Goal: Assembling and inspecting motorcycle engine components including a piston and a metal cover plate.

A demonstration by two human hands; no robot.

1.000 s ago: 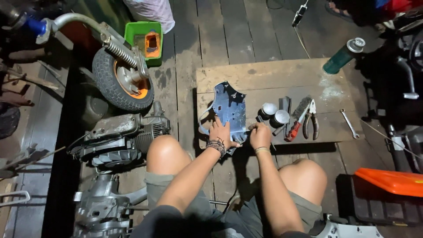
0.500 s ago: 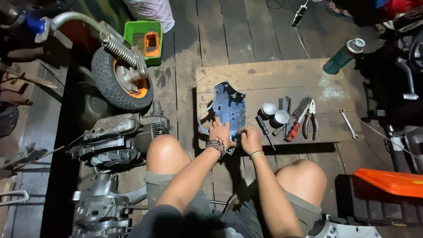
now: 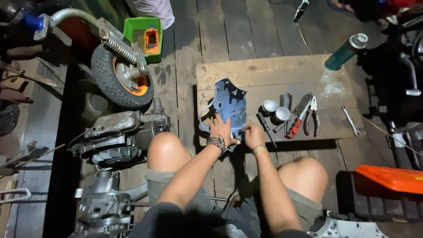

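A blue metal panel (image 3: pixel 231 105) with holes lies on a wooden board (image 3: pixel 273 72) in front of my knees. My left hand (image 3: pixel 221 130), with a beaded wristband, presses on the panel's lower part, fingers spread over it. My right hand (image 3: pixel 253 135) sits at the panel's lower right corner with its fingers bunched; what they pinch is hidden. A dark screwdriver (image 3: pixel 265 127) lies just right of that hand.
On the board stand two small round cans (image 3: pixel 275 111), a wire brush (image 3: pixel 296 115), red-handled pliers (image 3: pixel 313 117) and a spanner (image 3: pixel 350 120). A green spray can (image 3: pixel 346 53) lies at the far right. A wheel (image 3: pixel 123 77), engine parts (image 3: pixel 121 134) and a green tray (image 3: pixel 145 31) are at the left, an orange cover (image 3: pixel 392 176) at the right.
My right hand has moved left, away from the cans, to the panel's lower right corner. My left hand stays on the panel.
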